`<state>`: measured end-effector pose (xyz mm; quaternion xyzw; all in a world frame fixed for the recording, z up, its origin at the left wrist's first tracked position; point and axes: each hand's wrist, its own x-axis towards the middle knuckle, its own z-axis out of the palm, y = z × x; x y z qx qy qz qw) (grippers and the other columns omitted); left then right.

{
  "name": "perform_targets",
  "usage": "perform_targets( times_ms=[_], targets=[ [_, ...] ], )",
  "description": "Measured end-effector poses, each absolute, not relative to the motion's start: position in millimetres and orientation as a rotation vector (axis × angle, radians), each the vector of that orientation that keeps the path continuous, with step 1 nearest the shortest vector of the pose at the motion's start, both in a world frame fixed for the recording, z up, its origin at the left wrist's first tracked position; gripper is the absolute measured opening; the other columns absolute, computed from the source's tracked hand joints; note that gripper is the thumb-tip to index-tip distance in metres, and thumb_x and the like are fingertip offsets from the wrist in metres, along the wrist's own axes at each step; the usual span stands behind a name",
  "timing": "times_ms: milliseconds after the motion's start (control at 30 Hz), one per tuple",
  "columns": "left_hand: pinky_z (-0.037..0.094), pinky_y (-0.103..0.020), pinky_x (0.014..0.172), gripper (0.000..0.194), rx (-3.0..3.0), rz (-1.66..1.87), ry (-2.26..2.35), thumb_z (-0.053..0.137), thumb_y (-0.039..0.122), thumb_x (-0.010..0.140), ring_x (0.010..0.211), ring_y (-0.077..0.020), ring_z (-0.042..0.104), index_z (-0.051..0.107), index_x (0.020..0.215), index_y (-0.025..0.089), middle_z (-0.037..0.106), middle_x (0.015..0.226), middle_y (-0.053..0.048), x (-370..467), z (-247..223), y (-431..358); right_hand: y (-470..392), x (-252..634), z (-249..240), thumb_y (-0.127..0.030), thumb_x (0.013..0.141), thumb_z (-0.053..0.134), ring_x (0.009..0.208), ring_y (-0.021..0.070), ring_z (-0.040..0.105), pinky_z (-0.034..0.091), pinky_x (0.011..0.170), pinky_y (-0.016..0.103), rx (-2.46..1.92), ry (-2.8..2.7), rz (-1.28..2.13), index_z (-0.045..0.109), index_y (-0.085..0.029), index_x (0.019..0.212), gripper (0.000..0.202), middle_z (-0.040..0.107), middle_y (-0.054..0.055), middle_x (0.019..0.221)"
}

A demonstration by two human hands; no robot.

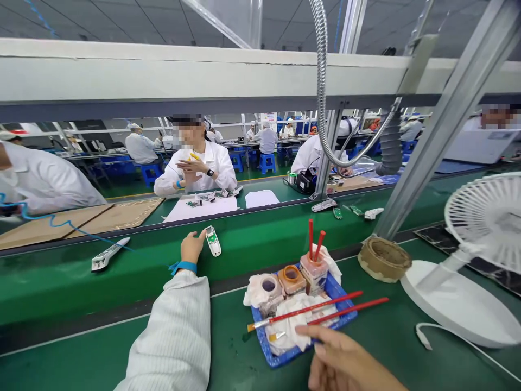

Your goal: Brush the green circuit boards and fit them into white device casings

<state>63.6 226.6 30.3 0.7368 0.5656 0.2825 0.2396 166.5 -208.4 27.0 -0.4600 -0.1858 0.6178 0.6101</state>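
Observation:
My left hand [192, 248] reaches forward over the green conveyor belt [260, 239], its fingertips at the upper end of a white casing [213, 242] with a green circuit board inside. A blue band circles that wrist. Low in the view, my right hand [342, 355] has its index finger stretched out beside the near edge of a blue tray [280, 358], with its other fingers curled and partly hidden. Across the tray lie two red brushes [303, 311], above crumpled white cloth [288, 326]. Small jars [291, 278] stand at its back, one holding more red handles.
Right of the tray are a tape roll [385, 259] and a white fan [459, 298] with its cable. Another white casing [109, 255] lies on the belt at left. Beyond it, a person [199, 163] in white handles small parts. A metal post [439, 119] slants down at right.

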Motion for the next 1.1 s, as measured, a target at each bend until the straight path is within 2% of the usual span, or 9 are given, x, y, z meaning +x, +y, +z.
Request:
perform_targets(
  times_ms=[67,133,400,633,700,767,900,967,1100],
  targets=[
    [0.047,-0.041,0.081,0.030,2.041,0.798,1.548,0.050,0.038,0.087,0.092,-0.0196,0.059,0.058,0.104,0.014,0.061,0.103,-0.008,53,34,212,-209,166,31,-0.039,0.079,0.068,0.057,0.0151,0.061,0.046,0.055,0.023,-0.954,-0.336,1.401,0.041,-0.010,0.129,0.063,0.066,0.009,0.071],
    [0.048,-0.039,0.078,0.028,2.072,0.804,1.517,0.049,0.038,0.088,0.086,-0.0176,0.060,0.060,0.097,0.013,0.063,0.095,-0.006,43,35,196,-210,167,35,-0.031,0.082,0.065,0.055,0.0162,0.061,0.048,0.053,0.025,-0.893,-0.259,1.380,0.038,-0.008,0.129,0.059,0.066,0.010,0.072],
    [0.050,-0.033,0.068,0.030,2.112,0.779,1.323,0.047,0.039,0.089,0.069,-0.0134,0.060,0.060,0.084,0.012,0.062,0.077,-0.001,10,19,114,-206,170,47,-0.015,0.093,0.046,0.052,0.0123,0.062,0.052,0.049,0.023,-0.788,-0.066,1.376,0.046,-0.010,0.115,0.023,0.067,0.007,0.076],
    [0.051,-0.032,0.068,0.025,2.062,0.766,1.088,0.047,0.034,0.089,0.070,-0.0128,0.060,0.059,0.097,0.013,0.063,0.083,-0.003,11,0,56,-202,173,50,-0.012,0.097,0.034,0.049,0.0057,0.059,0.050,0.046,0.013,-0.857,-0.117,1.249,0.041,-0.015,0.106,0.013,0.066,0.004,0.076],
    [0.051,-0.032,0.068,0.026,2.049,0.756,1.052,0.047,0.034,0.089,0.069,-0.0127,0.060,0.058,0.099,0.013,0.063,0.084,-0.003,15,-4,45,-199,173,46,-0.014,0.096,0.035,0.048,0.0052,0.058,0.049,0.046,0.012,-0.903,-0.194,1.199,0.040,-0.017,0.104,0.010,0.065,0.004,0.075],
    [0.051,-0.032,0.066,0.026,2.041,0.746,1.035,0.047,0.035,0.089,0.067,-0.0123,0.060,0.058,0.098,0.013,0.063,0.083,-0.003,18,-6,38,-197,172,42,-0.023,0.095,0.044,0.047,0.0064,0.057,0.048,0.043,0.013,-0.954,-0.313,1.116,0.041,-0.019,0.101,0.008,0.062,0.001,0.071],
    [0.051,-0.031,0.064,0.027,2.038,0.740,1.029,0.048,0.036,0.089,0.065,-0.0116,0.059,0.059,0.094,0.012,0.062,0.080,-0.002,19,-5,32,-199,163,36,-0.048,0.087,0.054,0.047,0.0111,0.055,0.049,0.042,0.022,-1.052,-0.665,0.867,0.047,-0.020,0.087,0.029,0.057,-0.002,0.067],
    [0.050,-0.030,0.063,0.027,2.037,0.744,1.028,0.047,0.037,0.089,0.064,-0.0115,0.058,0.059,0.092,0.012,0.062,0.079,-0.002,18,-4,32,-204,156,37,-0.050,0.087,0.052,0.053,0.0132,0.057,0.050,0.049,0.025,-1.088,-0.885,0.736,0.052,-0.018,0.079,0.033,0.058,0.000,0.068],
    [0.050,-0.030,0.064,0.030,2.033,0.753,1.024,0.046,0.039,0.089,0.063,-0.0114,0.058,0.059,0.088,0.013,0.061,0.076,-0.001,17,-4,33,-210,146,42,-0.050,0.081,0.061,0.064,0.0172,0.058,0.048,0.064,0.029,-1.106,-1.285,0.523,0.060,-0.018,0.066,0.035,0.060,0.003,0.065]
  ],
)
